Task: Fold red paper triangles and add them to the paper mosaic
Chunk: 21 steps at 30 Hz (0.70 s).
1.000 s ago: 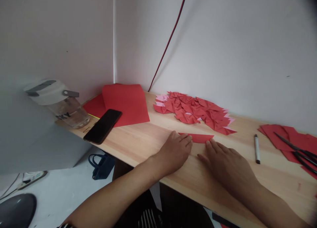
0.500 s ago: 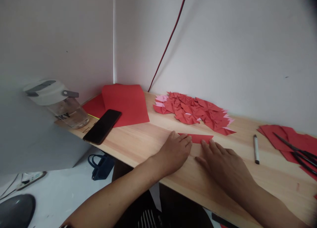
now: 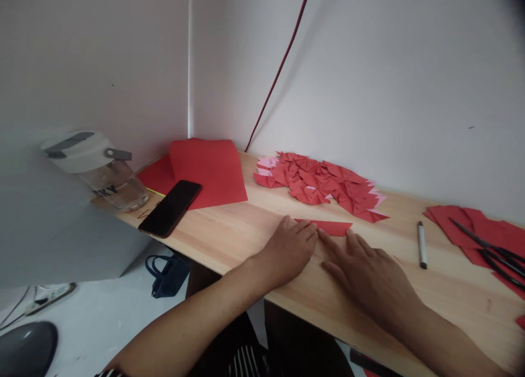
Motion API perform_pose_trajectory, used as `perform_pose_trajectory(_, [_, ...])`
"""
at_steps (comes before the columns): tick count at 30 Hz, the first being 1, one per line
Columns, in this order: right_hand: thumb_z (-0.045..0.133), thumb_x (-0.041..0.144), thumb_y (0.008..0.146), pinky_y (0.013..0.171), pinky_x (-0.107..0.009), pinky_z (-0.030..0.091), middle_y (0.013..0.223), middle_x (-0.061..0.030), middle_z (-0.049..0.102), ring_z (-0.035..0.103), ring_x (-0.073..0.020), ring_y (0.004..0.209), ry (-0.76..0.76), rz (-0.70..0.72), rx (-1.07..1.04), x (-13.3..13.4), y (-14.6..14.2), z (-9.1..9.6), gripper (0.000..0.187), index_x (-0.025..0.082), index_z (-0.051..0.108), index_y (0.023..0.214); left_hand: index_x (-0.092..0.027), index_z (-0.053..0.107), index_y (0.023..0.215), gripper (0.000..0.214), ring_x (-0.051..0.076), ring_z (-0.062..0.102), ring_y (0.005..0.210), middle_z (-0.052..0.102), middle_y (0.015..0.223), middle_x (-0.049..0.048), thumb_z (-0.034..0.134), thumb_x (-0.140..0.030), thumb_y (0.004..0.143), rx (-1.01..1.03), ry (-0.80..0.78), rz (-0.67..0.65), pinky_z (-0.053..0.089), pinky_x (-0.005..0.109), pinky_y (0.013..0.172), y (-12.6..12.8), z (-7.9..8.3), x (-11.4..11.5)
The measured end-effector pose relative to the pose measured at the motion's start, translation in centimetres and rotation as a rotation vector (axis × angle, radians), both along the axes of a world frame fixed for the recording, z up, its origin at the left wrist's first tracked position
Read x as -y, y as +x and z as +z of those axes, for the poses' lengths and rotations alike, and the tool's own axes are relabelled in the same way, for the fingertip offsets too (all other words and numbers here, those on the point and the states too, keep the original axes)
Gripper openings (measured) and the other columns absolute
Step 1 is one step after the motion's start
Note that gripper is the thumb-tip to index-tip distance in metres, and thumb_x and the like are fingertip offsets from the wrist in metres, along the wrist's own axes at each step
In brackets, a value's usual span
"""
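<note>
A small folded red paper piece (image 3: 330,227) lies flat on the wooden table (image 3: 254,227) in front of me. My left hand (image 3: 289,251) rests on the table with its fingertips pressed on the paper's left end, fingers stretched out. My right hand (image 3: 365,270) lies flat beside it, fingers extended along the paper's near edge. Neither hand holds anything. Behind the paper is a heap of several folded red paper pieces (image 3: 324,184) by the wall.
A black phone (image 3: 170,207) lies on red paper sheets (image 3: 207,169) at the left, next to a clear jar with a white lid (image 3: 96,169). A marker (image 3: 421,245), black scissors (image 3: 490,248) and more red paper (image 3: 471,227) are at the right.
My right hand's fingertips have slid left along the near edge of the red paper piece, towards my left hand. The left hand has stayed put.
</note>
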State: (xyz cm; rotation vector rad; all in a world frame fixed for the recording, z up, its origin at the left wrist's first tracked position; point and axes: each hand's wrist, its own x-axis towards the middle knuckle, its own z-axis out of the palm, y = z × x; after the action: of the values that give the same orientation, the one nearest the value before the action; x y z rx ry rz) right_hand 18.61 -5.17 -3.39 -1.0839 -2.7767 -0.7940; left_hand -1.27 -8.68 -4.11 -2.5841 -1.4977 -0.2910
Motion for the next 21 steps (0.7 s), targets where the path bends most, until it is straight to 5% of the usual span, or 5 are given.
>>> perform_pose_trajectory(3, [0.052, 0.040, 0.095, 0.068, -0.037, 0.053, 0.111, -0.0223, 0.068, 0.068, -0.0307, 0.096, 0.000, 0.010, 0.017, 0.0, -0.1, 0.2, 0.047, 0.022, 0.056, 0.138, -0.005, 0.049, 0.137, 0.044, 0.027, 0.044, 0.135, 0.051, 0.146, 0.0136, 0.028, -0.015, 0.099, -0.019, 0.002, 0.003, 0.034, 0.051, 0.108, 0.1, -0.1, 0.0])
perform_pose_trajectory(16, [0.041, 0.031, 0.100, 0.066, -0.038, 0.055, 0.108, -0.0245, 0.071, 0.070, -0.0309, 0.092, 0.073, 0.088, -0.071, -0.7, 0.6, -0.4, 0.039, 0.003, 0.063, 0.116, -0.013, 0.052, 0.133, 0.039, 0.026, 0.045, 0.134, 0.051, 0.146, 0.0120, 0.035, -0.016, 0.098, -0.029, -0.041, 0.010, 0.031, 0.055, 0.110, -1.8, 0.9, 0.9])
perform_pose_trajectory(21, [0.044, 0.030, 0.099, 0.066, -0.039, 0.054, 0.109, -0.0256, 0.070, 0.070, -0.0321, 0.093, 0.057, 0.071, -0.074, -0.6, 0.4, -0.4, 0.038, 0.003, 0.062, 0.117, -0.012, 0.066, 0.101, 0.028, 0.028, 0.057, 0.113, 0.069, 0.111, 0.0116, 0.039, -0.019, 0.098, -0.029, -0.050, 0.065, 0.031, 0.055, 0.109, 0.0, 2.3, 0.4])
